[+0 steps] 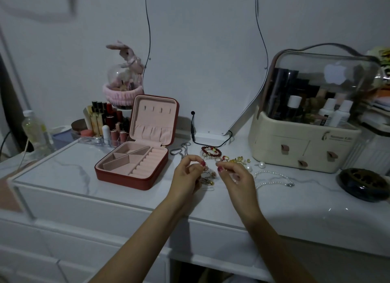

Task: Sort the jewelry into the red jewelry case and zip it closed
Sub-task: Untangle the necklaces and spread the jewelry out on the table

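Red, lid up, compartments bare, the case sits left of the jewelry. Left hand pinches a small piece; right hand seems to pinch too. Sorting's barely begun; next, carry it left to a slot.

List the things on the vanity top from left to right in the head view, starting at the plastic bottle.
Plastic bottle → lipstick organizer → red jewelry case → silver chain → red bead bracelet → pearl necklace → cream cosmetics box → dark round dish.
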